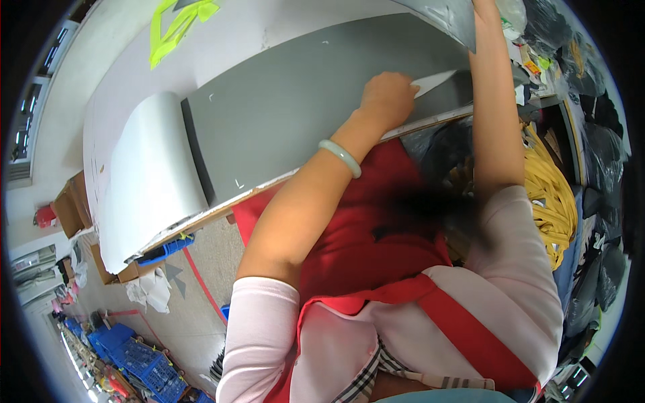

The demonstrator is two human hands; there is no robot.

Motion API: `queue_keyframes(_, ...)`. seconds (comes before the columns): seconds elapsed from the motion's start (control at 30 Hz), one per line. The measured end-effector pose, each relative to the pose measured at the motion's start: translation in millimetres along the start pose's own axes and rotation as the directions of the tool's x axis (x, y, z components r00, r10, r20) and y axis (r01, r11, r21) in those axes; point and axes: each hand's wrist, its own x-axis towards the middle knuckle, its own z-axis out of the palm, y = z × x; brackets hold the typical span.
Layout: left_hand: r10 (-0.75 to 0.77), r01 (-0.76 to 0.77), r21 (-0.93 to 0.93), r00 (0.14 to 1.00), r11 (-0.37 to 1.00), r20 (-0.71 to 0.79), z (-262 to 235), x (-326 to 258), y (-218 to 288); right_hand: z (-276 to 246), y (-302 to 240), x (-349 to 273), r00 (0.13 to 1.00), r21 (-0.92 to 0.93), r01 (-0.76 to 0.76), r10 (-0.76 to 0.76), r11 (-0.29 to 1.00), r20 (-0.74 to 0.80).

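A large grey sheet lies across the table, its left end rolled over into a white roll. My left hand is closed low over the sheet near the table's front edge. From its fingers a white pointed piece sticks out to the right; whether it is loose or a turned-up part of the sheet, I cannot tell. My right arm reaches up past the table's right end. My right hand is cut off by the top edge, beside a raised pale grey flap, and its fingers are hidden.
Bright yellow-green strips lie at the table's far left. Under the right end hangs a bundle of yellow strips, with dark plastic bags beyond. Cardboard boxes and blue crates stand on the floor to the left.
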Motion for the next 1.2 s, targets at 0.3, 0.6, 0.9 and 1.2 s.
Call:
queue_keyframes(0.3, 0.129, -0.114, 0.109, 0.982, 0.987, -0.135, 13, -16, -1, -65, -16, -54, 0.958, 0.008, 0.11, -0.104, 0.994, -0.266)
queue_keyframes(0.6, 0.365, -0.301, 0.346, 0.921, 0.889, -0.138, 31, 1, 21, -189, -58, -80, 0.984, 0.043, 0.038, -0.03, 0.998, -0.178)
queue_keyframes(0.9, 0.171, -0.162, 0.186, 0.985, 0.969, -0.033, 72, 88, 45, -200, -89, -134, 0.757, -0.238, 0.177, -0.287, 0.955, -0.587)
queue_keyframes(1.2, -0.4, 0.319, -0.255, 0.826, 0.913, -0.398, -166, 60, -186, -245, -118, -207, 0.667, -0.225, 0.242, -0.33, 0.944, -0.668)
